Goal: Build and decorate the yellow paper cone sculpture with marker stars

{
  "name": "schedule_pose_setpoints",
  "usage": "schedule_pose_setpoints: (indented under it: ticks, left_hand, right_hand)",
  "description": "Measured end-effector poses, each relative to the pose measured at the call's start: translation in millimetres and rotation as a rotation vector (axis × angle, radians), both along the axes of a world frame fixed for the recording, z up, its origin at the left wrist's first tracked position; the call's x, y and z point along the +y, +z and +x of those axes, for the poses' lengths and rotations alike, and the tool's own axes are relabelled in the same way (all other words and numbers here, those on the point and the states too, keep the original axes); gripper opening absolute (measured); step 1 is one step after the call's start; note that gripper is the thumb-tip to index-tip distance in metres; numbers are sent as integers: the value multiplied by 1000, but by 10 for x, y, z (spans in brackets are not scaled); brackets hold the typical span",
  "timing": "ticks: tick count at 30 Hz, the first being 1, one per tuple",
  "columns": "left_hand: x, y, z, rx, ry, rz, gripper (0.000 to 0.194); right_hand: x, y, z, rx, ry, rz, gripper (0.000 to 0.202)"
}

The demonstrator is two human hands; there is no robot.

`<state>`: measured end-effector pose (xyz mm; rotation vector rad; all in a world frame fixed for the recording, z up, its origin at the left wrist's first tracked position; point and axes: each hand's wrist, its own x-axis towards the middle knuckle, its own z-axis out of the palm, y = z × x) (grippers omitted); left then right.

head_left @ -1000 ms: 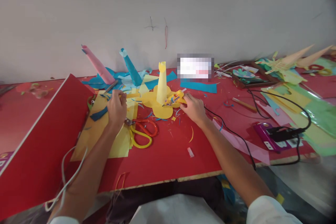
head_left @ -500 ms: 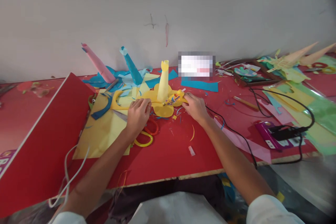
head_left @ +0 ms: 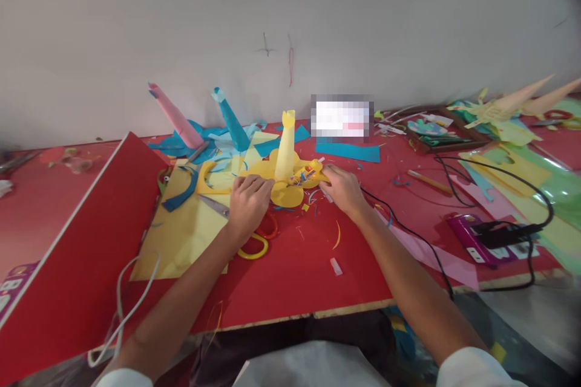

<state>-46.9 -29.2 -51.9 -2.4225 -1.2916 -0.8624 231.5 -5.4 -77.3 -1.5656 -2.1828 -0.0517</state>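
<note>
In the middle of the red table lies a yellow paper flower [head_left: 287,195] with rounded petals. A pale yellow paper tube [head_left: 285,148] with a notched top stands upright on it. My left hand [head_left: 249,202] is closed at the flower's front left edge, its fingertips partly hidden. At the right petal, the fingers of my right hand [head_left: 344,188] pinch the paper edge. Small coloured paper scraps [head_left: 303,176] lie on the petal between my hands. Scissors [head_left: 254,246] with a yellow and a red handle loop rest partly under my left hand.
A blue tube [head_left: 230,121] and a pink tube [head_left: 177,118] lean at the back left. A red board [head_left: 86,242] stands at left. A blurred-out screen [head_left: 342,119] is by the wall. At right are a purple box [head_left: 476,239], a black cable [head_left: 408,236] and coloured paper sheets.
My left hand has shifted slightly right along the flower's front edge, showing more of the scissor blades. My right hand stays at the right petal. The whole view has shifted a little.
</note>
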Motion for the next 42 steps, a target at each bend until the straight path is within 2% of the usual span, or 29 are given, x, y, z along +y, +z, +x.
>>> schedule_pose_setpoints:
  ticks: [6,11,16,21,35,42]
  left_hand:
    - [15,35,11,-24,19,58,18]
    - [35,-7,-41,-49,40,38,19]
    - [43,-34,-57,-16,69,-2,23]
    - [30,-34,-35,26,71,-18,21]
    - [-117,-1,5,317,-72,0,24]
    - [-150,-5,74,389,-117,-65,24]
  right_hand:
    - [-23,-13,-30,5,-76,58,27]
    - [-40,-23,-61,29,-120,95,36]
    - [-36,-21,-76,-4,-72,54,25]
    - [-38,11,-79,-2,-29,-2,29]
    - [-5,-30,-16,-19,-45,2,31]
    - [-32,-1,7,-30,-127,46,25]
